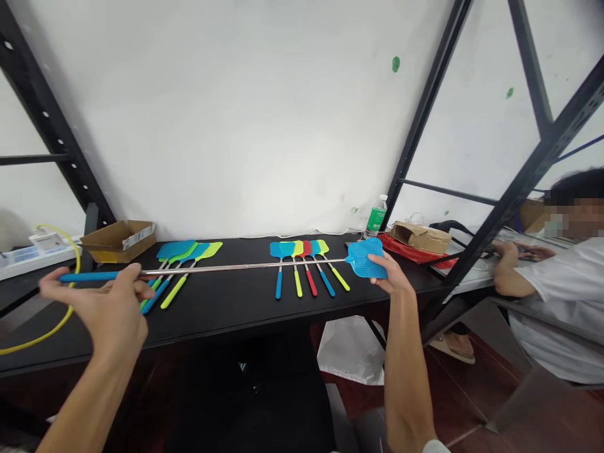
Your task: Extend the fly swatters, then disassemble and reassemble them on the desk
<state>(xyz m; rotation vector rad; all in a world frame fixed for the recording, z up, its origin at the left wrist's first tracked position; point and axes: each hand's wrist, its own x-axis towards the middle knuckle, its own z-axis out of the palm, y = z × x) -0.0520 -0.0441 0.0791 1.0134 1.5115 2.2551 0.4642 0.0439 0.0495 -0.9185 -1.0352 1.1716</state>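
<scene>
The extended fly swatter [245,267] spans the frame just above the worktop [236,318], its thin steel shaft running level between both hands. At lower left of the frame, the left hand [104,302] closes its fingers [134,288] narrowly around the shaft where it meets the blue grip [87,276]. Right of centre, the right hand [389,277] pinches the blue mesh head [364,259] at its edge, with its fingers [377,259] pressed behind the mesh. The article is judged light, its shaft stiff but liable to flex at this length; the soft mesh is judged a poor load point, and the blue grip the sounder hold. A row of five swatters [302,263] lies on the worktop behind the shaft. A second group [182,255] lies to its left, with handles passing beneath the shaft near the left hand. Beyond these are a cardboard box [117,242] at left, a water bottle [376,217] and a red bag [406,250] at right. A seated co-worker [557,314] occupies the far right.
</scene>
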